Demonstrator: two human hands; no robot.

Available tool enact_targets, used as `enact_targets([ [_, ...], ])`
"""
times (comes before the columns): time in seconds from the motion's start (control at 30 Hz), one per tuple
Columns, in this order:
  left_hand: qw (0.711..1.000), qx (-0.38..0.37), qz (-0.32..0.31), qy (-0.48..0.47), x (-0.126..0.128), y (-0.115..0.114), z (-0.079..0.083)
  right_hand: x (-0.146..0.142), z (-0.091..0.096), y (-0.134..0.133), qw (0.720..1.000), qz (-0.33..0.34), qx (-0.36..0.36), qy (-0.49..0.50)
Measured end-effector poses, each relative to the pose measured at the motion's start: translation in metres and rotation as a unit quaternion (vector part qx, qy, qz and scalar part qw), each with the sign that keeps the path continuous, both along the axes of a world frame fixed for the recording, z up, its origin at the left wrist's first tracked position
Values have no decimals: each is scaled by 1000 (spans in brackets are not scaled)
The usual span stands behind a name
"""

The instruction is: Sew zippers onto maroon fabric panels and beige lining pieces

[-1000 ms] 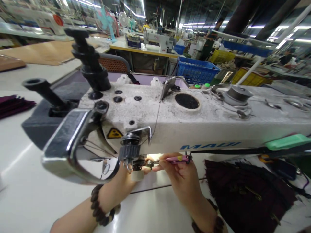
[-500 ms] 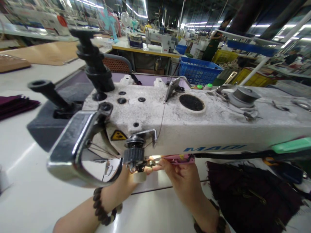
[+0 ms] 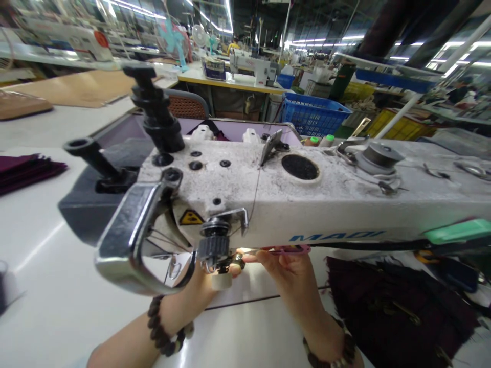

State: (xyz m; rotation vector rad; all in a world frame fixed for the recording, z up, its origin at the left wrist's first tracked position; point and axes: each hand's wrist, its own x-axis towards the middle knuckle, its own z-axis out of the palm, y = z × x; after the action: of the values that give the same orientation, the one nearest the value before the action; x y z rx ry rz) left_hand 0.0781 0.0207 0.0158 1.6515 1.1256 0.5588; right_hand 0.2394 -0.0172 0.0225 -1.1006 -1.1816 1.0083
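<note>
Right hand pinches pink tweezers under MAQI sewing machine; left hand grip unclear.

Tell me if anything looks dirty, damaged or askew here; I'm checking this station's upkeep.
The sewing machine stands out: its white top is coated in grey lint and grime, thickest around the dark round opening. Dark fabric lies crumpled at its right. Both hands, left hand and right hand, work under the head; nothing looks broken.

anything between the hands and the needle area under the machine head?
Nothing visible. The left hand and right hand already meet under the sewing machine, the right holding a pink tool. The machine arm hides the fingertips and needle from this view.
</note>
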Motion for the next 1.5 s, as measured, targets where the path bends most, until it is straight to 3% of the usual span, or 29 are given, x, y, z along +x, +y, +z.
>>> enact_targets([
  [0.27, 999, -17, 42, 10, -3, -3, -5, -5, -14, -6, 997, -78, -4, -20],
  [0.5, 998, -39, 32, 42, -7, -3, -7, -4, -9, -5, 998, -64, 2, -5],
  [0.63, 999, -44, 22, 6, -3, -2, -3, 2, 0, -2, 997, -34, 13, -69],
  [0.8, 998, -61, -2, -25, 3, 1, 1, 10, 9, 0, 994, 11, -29, -101],
  [1.07, 997, -50, -28, -48, 7, 1, 11, 7, 5, 1, 996, 9, -29, -85],
  [1.5, 998, -47, -28, -29, 7, 1, 12, 8, 0, 0, 996, 16, -35, -84],
])
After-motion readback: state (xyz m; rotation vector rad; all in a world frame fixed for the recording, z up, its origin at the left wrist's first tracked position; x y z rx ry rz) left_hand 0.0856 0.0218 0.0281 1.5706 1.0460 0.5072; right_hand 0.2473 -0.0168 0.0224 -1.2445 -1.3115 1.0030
